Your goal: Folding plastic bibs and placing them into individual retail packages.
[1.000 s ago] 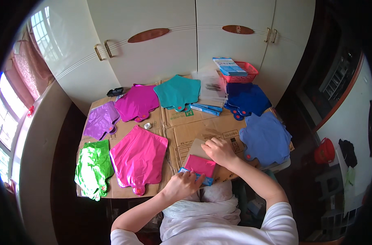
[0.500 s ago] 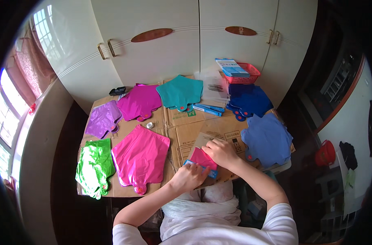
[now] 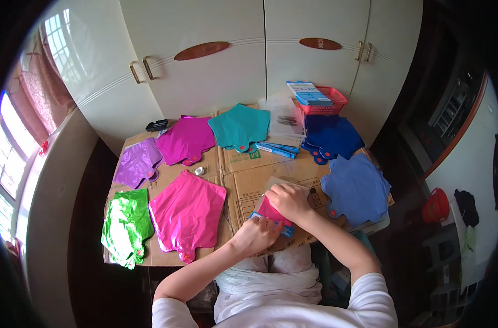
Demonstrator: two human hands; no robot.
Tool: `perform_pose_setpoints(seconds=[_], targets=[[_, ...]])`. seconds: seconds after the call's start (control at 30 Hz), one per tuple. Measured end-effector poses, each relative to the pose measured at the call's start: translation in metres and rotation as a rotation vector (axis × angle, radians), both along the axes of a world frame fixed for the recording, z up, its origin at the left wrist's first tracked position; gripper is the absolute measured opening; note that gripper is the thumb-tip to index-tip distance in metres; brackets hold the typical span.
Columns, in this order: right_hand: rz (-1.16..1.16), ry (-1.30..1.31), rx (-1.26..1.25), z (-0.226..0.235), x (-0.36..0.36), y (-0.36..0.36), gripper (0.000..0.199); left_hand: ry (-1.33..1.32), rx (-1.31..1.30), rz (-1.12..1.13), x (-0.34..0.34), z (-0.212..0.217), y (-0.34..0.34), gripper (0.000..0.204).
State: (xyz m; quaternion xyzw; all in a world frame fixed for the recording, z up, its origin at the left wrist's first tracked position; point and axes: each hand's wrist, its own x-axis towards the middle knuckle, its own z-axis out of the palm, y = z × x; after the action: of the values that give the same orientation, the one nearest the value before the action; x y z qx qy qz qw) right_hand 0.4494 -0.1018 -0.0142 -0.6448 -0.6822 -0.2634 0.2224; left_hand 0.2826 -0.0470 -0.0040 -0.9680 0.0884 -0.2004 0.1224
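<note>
- A cardboard-covered table (image 3: 243, 180) is set before white cupboards.
- A pink packet (image 3: 272, 211), long axis apparently running away from the person, is pinched by the left hand (image 3: 258, 235) and right hand (image 3: 289, 200).
- Blue-white packages fill a red basket (image 3: 336, 101).

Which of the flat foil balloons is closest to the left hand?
The big pink balloon, lying just left of the left hand at the cardboard's near edge. The magenta, teal, purple and green ones lie farther off.
</note>
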Motion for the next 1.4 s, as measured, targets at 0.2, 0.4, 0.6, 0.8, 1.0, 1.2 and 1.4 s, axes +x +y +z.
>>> perform_pose_setpoints(seconds=[0.2,0.4,0.6,0.8,1.0,1.2,1.4], targets=[[0.044,-0.051,-0.008,-0.008,-0.002,0.004,0.004,-0.030,-0.033,0.019,0.001,-0.003,0.002,0.014],[0.100,0.248,-0.096,-0.003,0.005,-0.003,0.006,-0.028,-0.020,0.039,0.012,-0.005,0.005,0.017],[-0.099,0.980,0.315,-0.023,0.018,-0.042,0.057,-0.087,-0.025,0.067,0.011,-0.007,0.004,0.037],[0.453,2.396,0.058,-0.008,-0.020,-0.073,0.036,-0.141,-0.048,0.104,0.006,-0.007,0.000,0.044],[0.436,2.203,-0.105,0.012,-0.037,-0.073,0.037,-0.263,0.003,0.136,-0.001,0.012,-0.003,0.048],[0.463,2.022,-0.015,0.008,-0.012,-0.020,0.024,-0.370,0.073,0.234,0.009,0.026,0.031,0.043],[0.602,1.891,-0.081,0.026,0.019,0.026,0.021,-0.653,-0.438,0.394,0.007,0.048,0.088,0.055]])
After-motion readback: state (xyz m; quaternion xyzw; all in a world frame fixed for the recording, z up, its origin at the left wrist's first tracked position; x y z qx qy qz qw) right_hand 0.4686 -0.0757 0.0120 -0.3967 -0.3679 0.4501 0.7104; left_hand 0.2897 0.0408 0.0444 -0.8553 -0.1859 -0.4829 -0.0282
